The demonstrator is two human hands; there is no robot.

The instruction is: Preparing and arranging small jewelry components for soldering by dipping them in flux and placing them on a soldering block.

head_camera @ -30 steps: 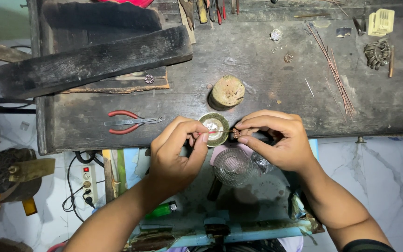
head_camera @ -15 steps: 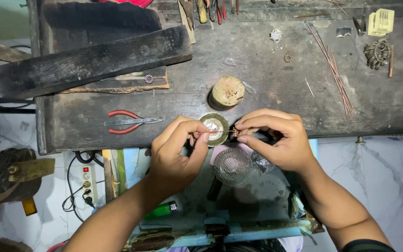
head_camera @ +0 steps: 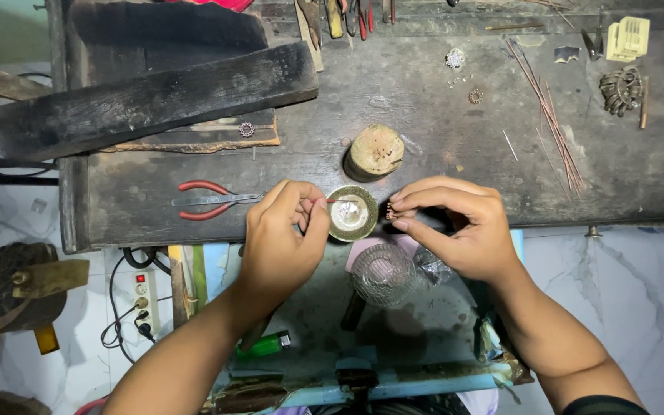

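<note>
Left hand (head_camera: 282,234) pinches a thin red-tipped stick (head_camera: 332,201), its tip over a small round dish (head_camera: 352,213) just right of that grip. Right hand (head_camera: 455,223) pinches a tiny metal piece (head_camera: 390,211) beside the dish, at the surface (head_camera: 439,131) edge; loosened fingers could drop it off.

- The left hand (head_camera: 282,234) has drawn a little away from the small round brass dish (head_camera: 352,213) at the worktop's front edge; a second ago its fingertips lay against the dish's left rim
- A thin reddish stick (head_camera: 337,201) now shows clear in the left grip, its tip over the dish
- The right hand (head_camera: 459,227) has shifted slightly, so the tiny brown piece (head_camera: 390,211) pinched in its fingertips now sits just beside the dish's right rim
</note>
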